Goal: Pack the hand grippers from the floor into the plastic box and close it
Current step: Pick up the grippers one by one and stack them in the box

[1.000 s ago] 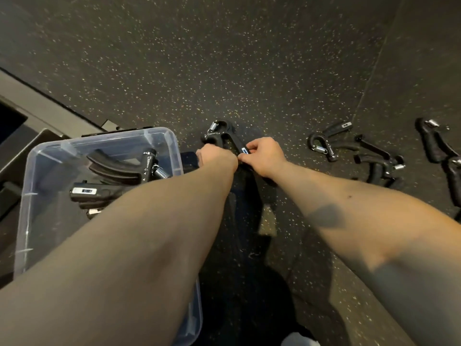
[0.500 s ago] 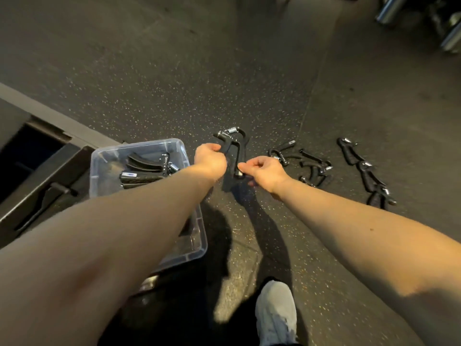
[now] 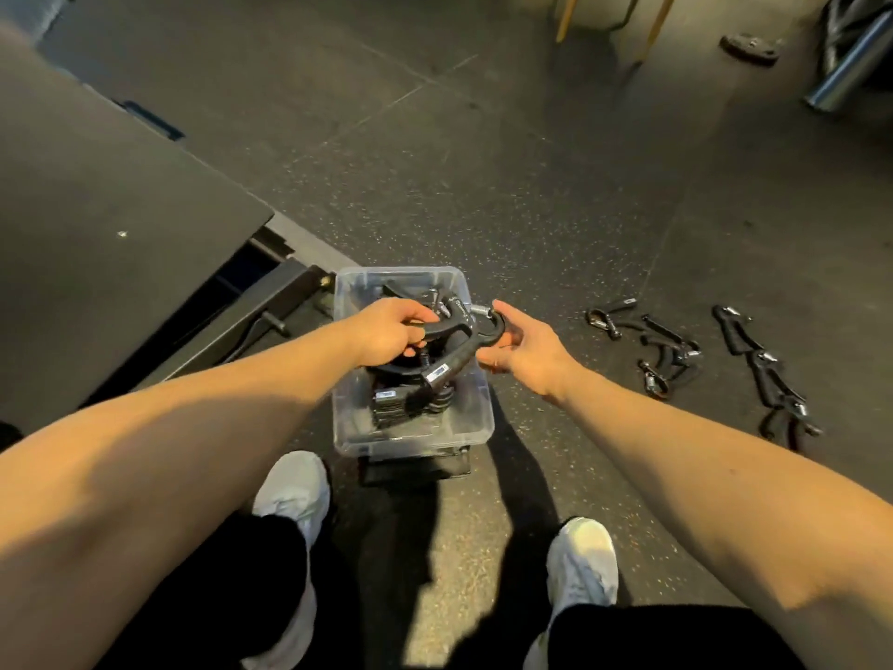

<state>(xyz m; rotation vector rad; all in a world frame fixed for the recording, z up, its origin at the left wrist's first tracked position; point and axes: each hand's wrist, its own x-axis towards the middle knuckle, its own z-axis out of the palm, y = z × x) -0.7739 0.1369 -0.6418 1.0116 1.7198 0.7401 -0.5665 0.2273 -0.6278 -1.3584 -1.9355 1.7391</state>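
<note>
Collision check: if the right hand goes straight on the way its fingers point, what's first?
The hand gripper that the left hand holds: the right hand points left at its spring end, seemingly touching it. Behind that, the plastic box rim.

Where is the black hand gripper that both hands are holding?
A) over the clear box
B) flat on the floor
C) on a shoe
A: the left hand and right hand hold the hand gripper above the plastic box, off the floor.

Left hand (image 3: pixel 386 331) and right hand (image 3: pixel 526 353) bare; forearms (image 3: pixel 203 442) bare up to the frame edge. Black trousers (image 3: pixel 676 640) on both legs. Pale grey-white sneakers, left sneaker (image 3: pixel 292 488) and right sneaker (image 3: pixel 582 565), rounded toes.
</note>
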